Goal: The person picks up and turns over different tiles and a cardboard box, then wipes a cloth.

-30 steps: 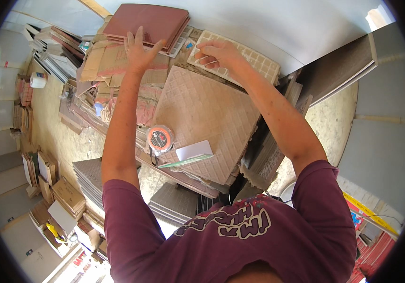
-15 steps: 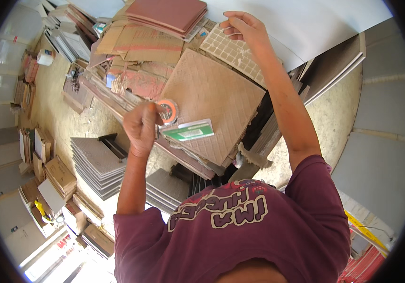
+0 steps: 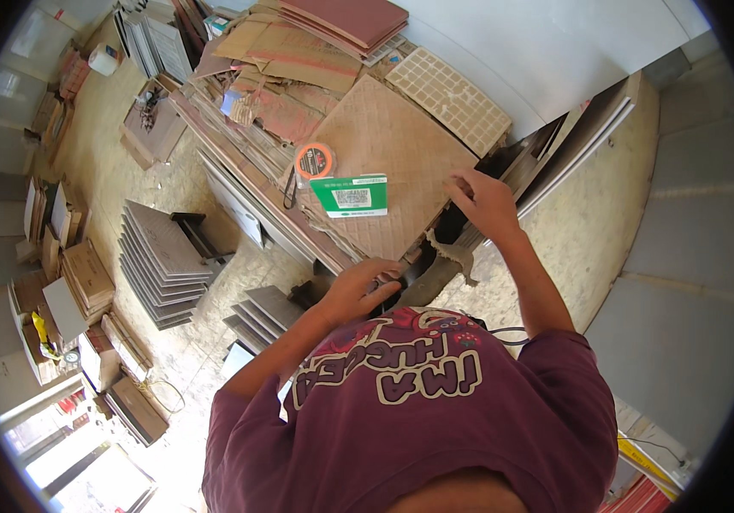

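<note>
My left hand [image 3: 357,289] is low at the near corner of the tile stack, close to my shirt. Its fingers and thumb are apart, with a dark gap between them. My right hand [image 3: 487,203] hovers by the right edge of the large brown patterned tile [image 3: 410,128], fingers loosely bent and apart, with nothing seen in it. On that tile lies a round orange-and-black tape measure [image 3: 315,160] with a dark wrist strap. Beside it, a green-and-white card [image 3: 352,197] with a square code stands tilted on the tile.
Beyond the brown tile lies a beige grid tile [image 3: 448,98]. Reddish-brown tiles [image 3: 346,21] and torn cardboard [image 3: 290,51] sit at the back. Grey tiles stand in a rack [image 3: 162,265] at left, with cartons [image 3: 89,282] farther left. White panels [image 3: 547,51] rise behind.
My left hand has come away from the tape measure and dropped toward my body. My right hand has lowered from above the grid tile to the brown tile's edge. The card's green face shows more fully.
</note>
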A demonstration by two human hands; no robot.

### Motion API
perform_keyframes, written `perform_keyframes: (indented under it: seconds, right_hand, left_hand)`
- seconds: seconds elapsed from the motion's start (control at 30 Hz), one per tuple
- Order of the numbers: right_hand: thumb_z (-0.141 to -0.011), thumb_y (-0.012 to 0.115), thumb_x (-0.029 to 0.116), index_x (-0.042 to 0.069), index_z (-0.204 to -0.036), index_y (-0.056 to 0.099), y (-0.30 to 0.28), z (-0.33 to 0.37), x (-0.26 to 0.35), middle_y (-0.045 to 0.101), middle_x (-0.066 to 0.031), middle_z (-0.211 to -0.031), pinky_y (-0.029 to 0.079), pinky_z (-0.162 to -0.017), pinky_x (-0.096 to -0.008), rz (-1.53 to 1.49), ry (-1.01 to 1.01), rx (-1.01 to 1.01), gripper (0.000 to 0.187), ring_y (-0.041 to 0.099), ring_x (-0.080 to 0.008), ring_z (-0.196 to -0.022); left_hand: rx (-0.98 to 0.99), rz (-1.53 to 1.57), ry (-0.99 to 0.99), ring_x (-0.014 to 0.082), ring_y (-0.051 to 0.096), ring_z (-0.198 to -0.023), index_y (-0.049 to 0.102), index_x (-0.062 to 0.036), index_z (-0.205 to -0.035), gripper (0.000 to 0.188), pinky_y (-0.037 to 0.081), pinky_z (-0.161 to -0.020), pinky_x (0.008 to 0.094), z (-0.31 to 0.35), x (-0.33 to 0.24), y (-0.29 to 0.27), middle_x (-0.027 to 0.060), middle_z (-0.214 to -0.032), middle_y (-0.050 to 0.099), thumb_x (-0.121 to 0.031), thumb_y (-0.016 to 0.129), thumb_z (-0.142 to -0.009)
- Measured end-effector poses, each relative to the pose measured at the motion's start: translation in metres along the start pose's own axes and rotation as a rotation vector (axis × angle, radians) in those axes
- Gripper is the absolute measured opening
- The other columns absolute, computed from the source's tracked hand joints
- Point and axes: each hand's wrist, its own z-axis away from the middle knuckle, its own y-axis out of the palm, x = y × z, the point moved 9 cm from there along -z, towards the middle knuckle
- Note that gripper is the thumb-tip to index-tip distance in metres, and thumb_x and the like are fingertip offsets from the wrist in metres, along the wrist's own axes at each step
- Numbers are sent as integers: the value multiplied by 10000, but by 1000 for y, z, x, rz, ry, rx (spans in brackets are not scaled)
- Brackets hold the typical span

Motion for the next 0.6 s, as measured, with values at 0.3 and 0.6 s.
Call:
perform_keyframes:
  seconds: [0.3, 0.6]
  right_hand:
    - [-835, 602, 305, 69, -982, 634, -2, -4, -1, 652, -122, -766, 495, -637, -336, -2, -43, -95, 280, 641, -266, -695]
    - [-845, 605, 307, 65, -960, 652, 3, -4, -3, 657, -123, -767, 495, -642, -321, 83, -77, -94, 272, 644, -255, -693]
  left_hand:
    - [111, -132, 51, 298, 574, -977, 471, -38, -1250, 487, 459, -834, 355, 1, -2, 62, 171, -1099, 555, -365, 555, -898]
    - [134, -197, -97, 364, 548, -1025, 492, -36, -1216, 454, 436, -873, 423, 6, -12, 68, 197, -1122, 541, -373, 463, -913]
